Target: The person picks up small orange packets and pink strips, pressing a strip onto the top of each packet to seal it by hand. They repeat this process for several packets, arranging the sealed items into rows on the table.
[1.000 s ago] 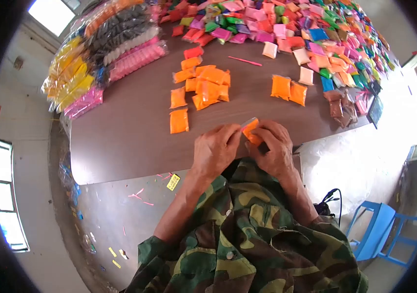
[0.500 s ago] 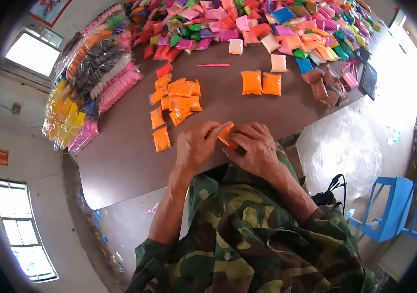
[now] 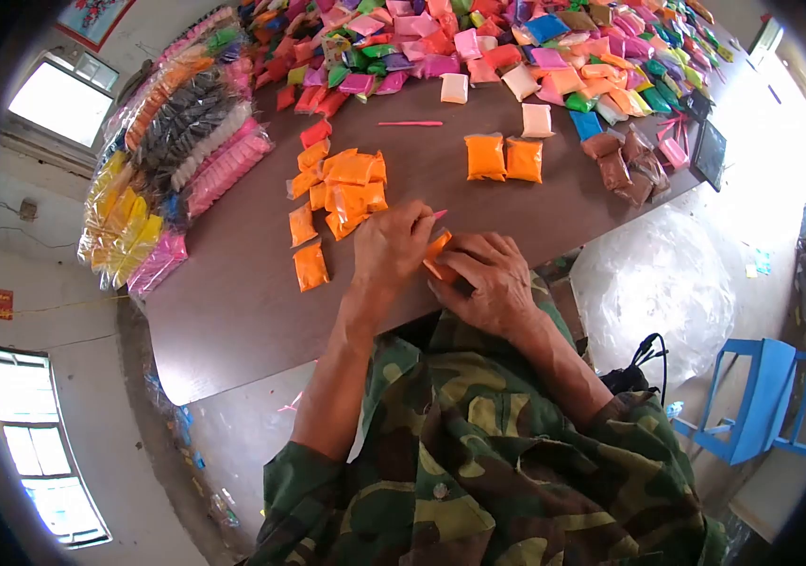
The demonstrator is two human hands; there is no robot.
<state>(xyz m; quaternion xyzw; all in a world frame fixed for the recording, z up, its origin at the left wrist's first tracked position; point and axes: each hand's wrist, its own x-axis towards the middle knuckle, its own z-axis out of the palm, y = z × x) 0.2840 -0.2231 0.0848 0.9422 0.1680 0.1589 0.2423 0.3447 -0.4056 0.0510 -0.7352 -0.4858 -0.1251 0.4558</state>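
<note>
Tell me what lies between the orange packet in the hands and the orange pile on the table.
Only the left hand, which holds the packet together with the right hand; nothing else visible lies before the pile.

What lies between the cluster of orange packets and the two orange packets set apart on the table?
Nothing: in the head view only bare brown table separates the cluster of orange packets from the two orange packets.
</note>
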